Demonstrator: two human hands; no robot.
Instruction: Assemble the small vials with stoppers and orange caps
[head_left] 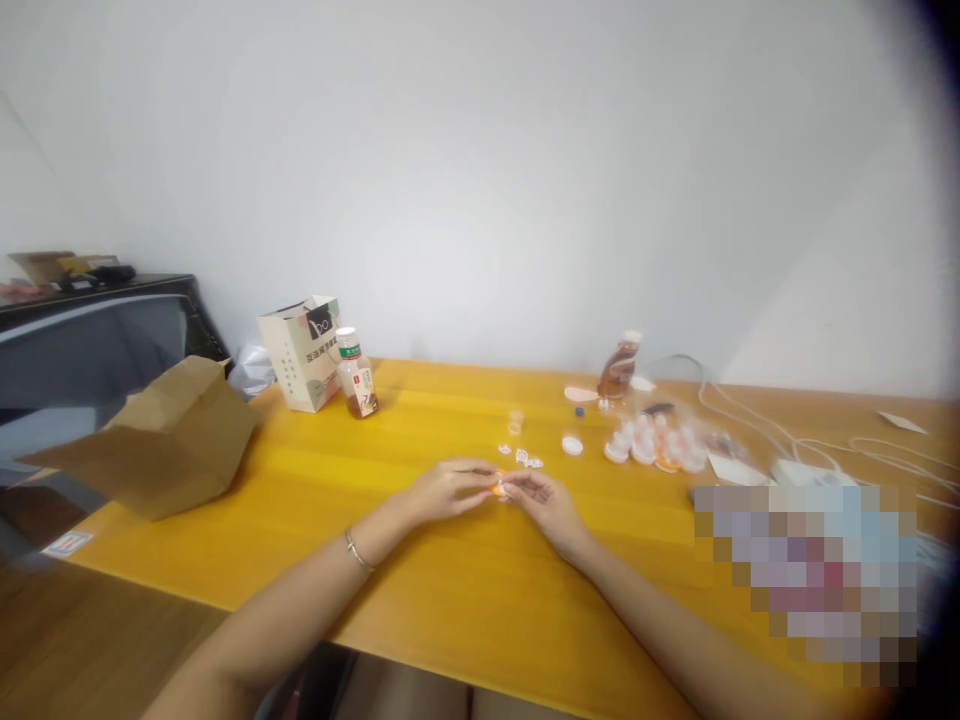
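Over the middle of the table my left hand [454,488] and my right hand [547,503] meet at the fingertips. Both pinch a small orange and white piece [498,487], too small and blurred for me to tell its kind. Just beyond the fingers lie several small white cut-out pieces [523,457] with dark markings. A small clear cup-like piece [515,423] stands behind them. Further right is a round white disc [572,445]. My left wrist wears a thin bracelet.
Several white and orange capped containers [654,442] cluster at right, near a brown bottle [620,366] and a blue cap [580,412]. Cables and a power strip [810,473] lie beyond. At left stand a labelled bottle [357,375], a printed paper bag [300,355] and a brown paper bag [180,440].
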